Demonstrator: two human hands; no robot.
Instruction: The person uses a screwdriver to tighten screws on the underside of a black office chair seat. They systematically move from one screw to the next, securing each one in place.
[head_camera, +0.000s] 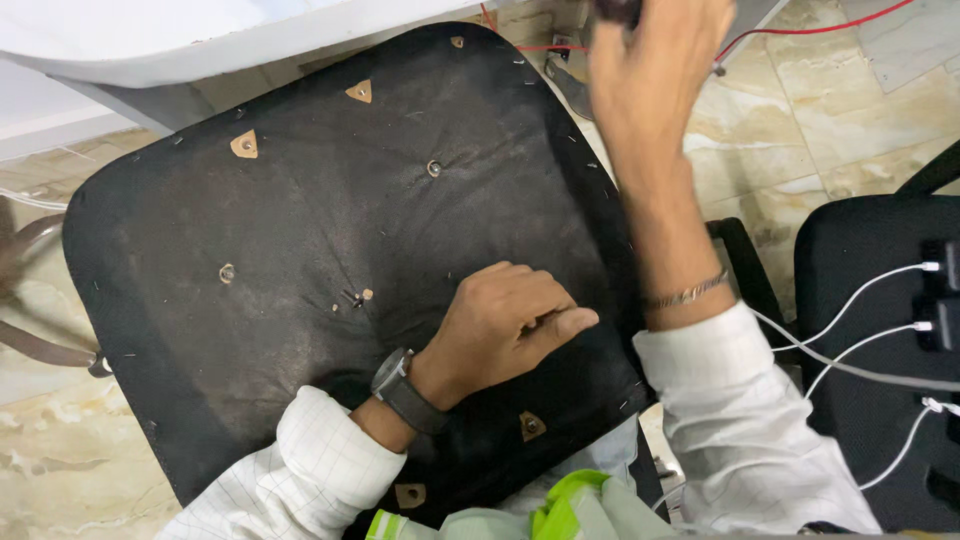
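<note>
At top edge, right hand (655, 70) blurred — held object cut off.

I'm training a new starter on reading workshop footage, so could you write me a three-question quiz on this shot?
1. True or false: the left hand rests on the black fabric underside of the upturned chair seat.
2. Which wrist carries the dark watch?
A. the left
B. the right
C. neither
3. Fill in: the right hand is raised near the seat's far edge, and its wrist bears a thin ____.

Key:
1. True; it lies as a loose fist on the fabric.
2. A.
3. Bracelet. What the right hand holds, if anything, cannot be told, as it is blurred and cut off at the top.
</note>
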